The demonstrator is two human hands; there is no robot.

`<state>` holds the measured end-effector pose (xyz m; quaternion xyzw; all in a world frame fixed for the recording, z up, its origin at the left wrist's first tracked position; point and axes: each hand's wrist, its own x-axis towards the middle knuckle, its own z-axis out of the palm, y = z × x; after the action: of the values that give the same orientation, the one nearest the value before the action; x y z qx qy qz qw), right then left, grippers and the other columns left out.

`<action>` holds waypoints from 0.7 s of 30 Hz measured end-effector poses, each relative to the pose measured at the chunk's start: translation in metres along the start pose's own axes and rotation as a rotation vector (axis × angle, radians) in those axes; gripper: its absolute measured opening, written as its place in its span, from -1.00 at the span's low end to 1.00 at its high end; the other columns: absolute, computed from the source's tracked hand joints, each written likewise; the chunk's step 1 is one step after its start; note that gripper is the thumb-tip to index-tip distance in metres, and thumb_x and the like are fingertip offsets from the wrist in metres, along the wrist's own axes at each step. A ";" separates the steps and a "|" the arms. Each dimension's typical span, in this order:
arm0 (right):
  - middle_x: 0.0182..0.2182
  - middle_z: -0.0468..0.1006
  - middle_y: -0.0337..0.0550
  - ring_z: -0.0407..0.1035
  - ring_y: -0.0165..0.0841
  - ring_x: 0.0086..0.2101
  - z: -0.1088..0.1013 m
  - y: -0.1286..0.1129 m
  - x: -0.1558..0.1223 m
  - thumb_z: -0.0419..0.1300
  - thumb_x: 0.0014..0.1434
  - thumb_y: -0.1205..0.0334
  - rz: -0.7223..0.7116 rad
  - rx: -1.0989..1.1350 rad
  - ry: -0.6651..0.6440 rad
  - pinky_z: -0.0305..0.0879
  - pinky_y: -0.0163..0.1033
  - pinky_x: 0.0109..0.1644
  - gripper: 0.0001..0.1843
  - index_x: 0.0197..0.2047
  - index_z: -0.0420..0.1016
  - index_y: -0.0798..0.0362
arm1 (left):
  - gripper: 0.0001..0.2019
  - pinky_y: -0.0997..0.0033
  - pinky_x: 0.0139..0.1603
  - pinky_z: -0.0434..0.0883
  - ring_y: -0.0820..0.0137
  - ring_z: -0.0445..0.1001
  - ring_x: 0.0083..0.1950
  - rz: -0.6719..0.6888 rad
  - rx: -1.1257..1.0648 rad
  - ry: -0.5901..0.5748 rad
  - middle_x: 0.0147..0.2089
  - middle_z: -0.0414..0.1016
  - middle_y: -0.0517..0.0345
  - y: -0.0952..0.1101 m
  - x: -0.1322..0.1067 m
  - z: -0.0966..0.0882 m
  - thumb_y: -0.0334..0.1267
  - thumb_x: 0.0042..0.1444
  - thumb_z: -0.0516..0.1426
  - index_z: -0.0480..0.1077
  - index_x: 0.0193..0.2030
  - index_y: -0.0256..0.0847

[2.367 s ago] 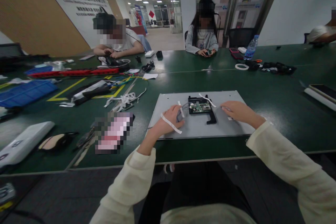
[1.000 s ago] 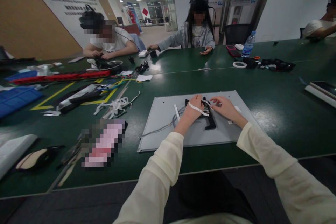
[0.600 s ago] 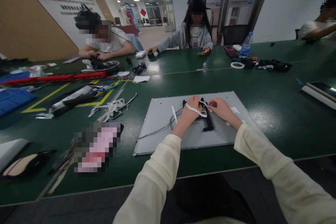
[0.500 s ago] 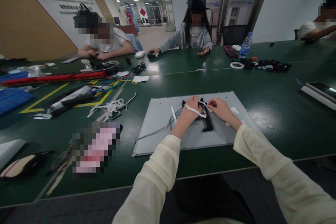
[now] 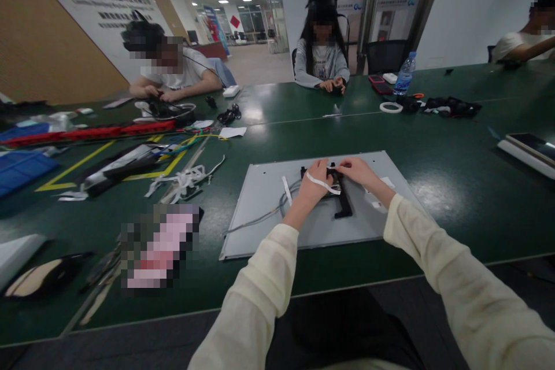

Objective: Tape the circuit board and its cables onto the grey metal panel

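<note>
A black bracket-like frame (image 5: 344,205) lies on a light grey panel (image 5: 264,202) in front of me. My left hand (image 5: 313,186) is closed over the frame's upper part, fingertips partly hidden. A narrow white strip (image 5: 323,183) runs across the back of that hand, its end hanging near the frame. My right hand (image 5: 356,170) pinches at the frame's top edge, close to the left fingers, where a bit of white strip shows. Grey cable (image 5: 264,218) leads from under the left hand to the panel's left side. Another white strip (image 5: 287,191) sticks up beside the cable.
White scraps (image 5: 381,204) lie on the panel's right. Left of it are a phone (image 5: 162,248), tangled white strips (image 5: 186,182) and a blue tray (image 5: 26,170). A tape roll (image 5: 391,107) and a bottle (image 5: 405,74) stand farther back. Co-workers sit across the table.
My right hand has moved left and slightly up, from beside the frame to its top edge, bringing the white strip's end along. My left hand stays put. The co-worker opposite has drawn both hands together.
</note>
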<state>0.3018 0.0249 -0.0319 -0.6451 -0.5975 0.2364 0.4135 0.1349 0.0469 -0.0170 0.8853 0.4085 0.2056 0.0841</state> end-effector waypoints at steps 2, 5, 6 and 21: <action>-0.49 0.55 -0.19 0.40 -0.38 -0.44 -0.001 -0.002 0.000 0.20 0.05 0.16 0.010 0.037 0.017 0.26 -0.30 -0.32 -0.84 -0.43 0.49 0.07 | -0.50 0.18 0.18 0.33 0.14 0.36 0.18 0.004 -0.017 0.026 0.17 0.33 -0.28 0.000 0.000 0.000 -0.44 0.10 0.04 0.16 0.22 -0.41; -0.51 0.54 -0.20 0.39 -0.41 -0.48 -0.003 -0.009 -0.004 0.17 0.06 0.13 0.033 0.135 0.034 0.28 -0.32 -0.35 -0.81 -0.37 0.47 0.08 | -0.43 0.14 0.24 0.28 0.12 0.28 0.27 0.004 -0.046 0.051 0.23 0.24 -0.33 0.000 0.000 0.001 -0.44 0.08 0.05 0.08 0.27 -0.43; -0.51 0.53 -0.21 0.39 -0.42 -0.49 -0.004 -0.013 -0.006 0.18 0.05 0.11 0.049 0.191 0.040 0.27 -0.33 -0.37 -0.80 -0.36 0.47 0.08 | -0.40 0.12 0.26 0.26 0.11 0.24 0.29 0.002 -0.054 0.054 0.24 0.21 -0.34 -0.001 0.001 0.002 -0.44 0.07 0.05 0.06 0.28 -0.43; -0.51 0.55 -0.17 0.43 -0.47 -0.51 0.015 -0.016 -0.018 0.20 0.05 0.24 0.223 0.376 0.078 0.18 -0.49 -0.59 -0.87 -0.33 0.43 0.14 | -0.38 0.15 0.33 0.19 0.13 0.17 0.35 0.026 0.032 0.088 0.31 0.19 -0.33 0.000 -0.001 0.004 -0.45 0.06 0.07 0.05 0.30 -0.47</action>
<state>0.2779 0.0107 -0.0306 -0.6275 -0.4514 0.3626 0.5205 0.1360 0.0466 -0.0210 0.8817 0.4037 0.2390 0.0492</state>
